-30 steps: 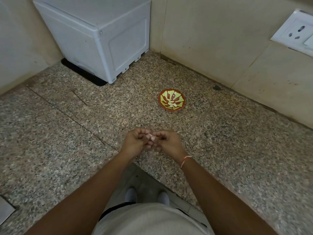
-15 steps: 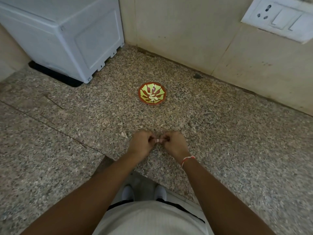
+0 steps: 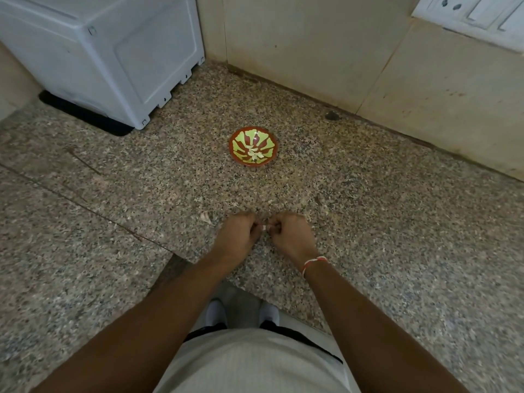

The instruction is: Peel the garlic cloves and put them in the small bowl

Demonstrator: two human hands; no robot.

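Hands [image 3: 266,231] lower, pale clove [image 3: 264,228] pinched between

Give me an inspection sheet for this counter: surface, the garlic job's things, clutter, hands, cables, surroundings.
Surface: speckled granite counter, with a seam line running across its left part.
Job's things: small bowl, red and green, stands beyond the hands with pale peeled cloves inside; one garlic clove is pinched between both hands.
Clutter: a scrap of garlic skin beside the left hand; a dark spot near the wall.
Hands: left hand and right hand are both closed on the clove; a red and white thread circles the right wrist.
Cables: nothing seen.
Surroundings: white appliance in the far left corner, wall socket plate at upper right.
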